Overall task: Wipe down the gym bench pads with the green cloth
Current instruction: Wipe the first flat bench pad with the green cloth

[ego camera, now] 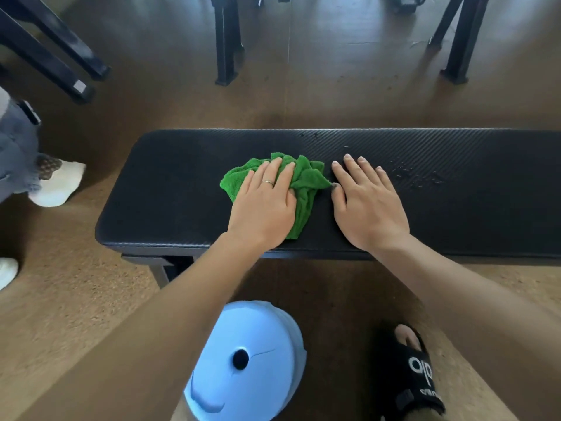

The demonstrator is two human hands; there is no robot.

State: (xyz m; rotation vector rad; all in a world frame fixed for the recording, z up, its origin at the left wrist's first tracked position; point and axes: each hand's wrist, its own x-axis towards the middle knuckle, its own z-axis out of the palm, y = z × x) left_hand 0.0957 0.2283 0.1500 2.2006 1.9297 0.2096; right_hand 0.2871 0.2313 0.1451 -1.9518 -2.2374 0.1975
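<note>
A crumpled green cloth [303, 180] lies on the black gym bench pad [170, 189], roughly at its middle. The left hand [265, 205] lies flat on top of the cloth with fingers straight and slightly spread, pressing it down; a ring sits on one finger. The cloth bunches out from under this hand toward 12 and 3 o'clock, and a strip of it trails along the hand's thumb side toward 5 o'clock, near the pad's front edge. The right hand [368, 202] rests flat and open on the bare pad at 3 o'clock from the cloth, its thumb tip just beside the cloth's pointed right corner. Small droplets or specks [419, 176] mark the pad at 3 o'clock from the right hand. On the floor at 6 o'clock from the pad stands a light-blue round object [246, 360], with a foot in a black slide sandal [413, 372] to its right.
</note>
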